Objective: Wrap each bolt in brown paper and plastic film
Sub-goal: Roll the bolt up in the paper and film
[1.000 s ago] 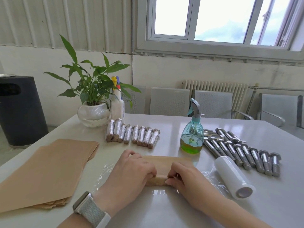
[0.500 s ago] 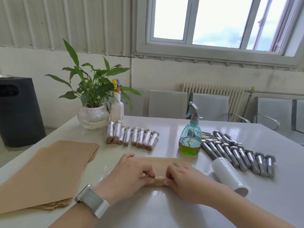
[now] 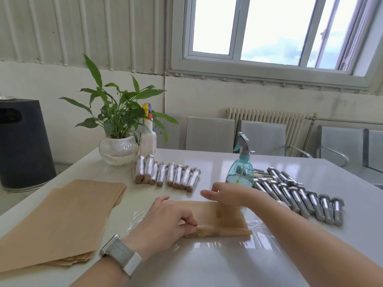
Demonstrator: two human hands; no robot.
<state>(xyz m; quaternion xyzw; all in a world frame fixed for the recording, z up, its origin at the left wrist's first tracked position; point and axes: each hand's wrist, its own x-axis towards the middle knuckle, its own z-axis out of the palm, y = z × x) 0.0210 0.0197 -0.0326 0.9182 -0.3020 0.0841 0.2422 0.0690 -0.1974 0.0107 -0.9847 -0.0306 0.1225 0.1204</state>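
Left hand pinching the near rolled edge of the brown paper, probably to keep the bolt inside from unrolling; bolt itself hidden in the roll. Right hand hovering above the paper's far edge, fingers straight and apart, gripping nothing. Under the paper, a sheet of plastic film spread flat on the desk, likely ready as the second layer. Farther out: finished wrapped bolts in a row, bare bolts waiting at the right, spare paper stack at the left. Spray bottle with a little greenish liquid at the bottom; plant pot of clear glass, contents unclear.
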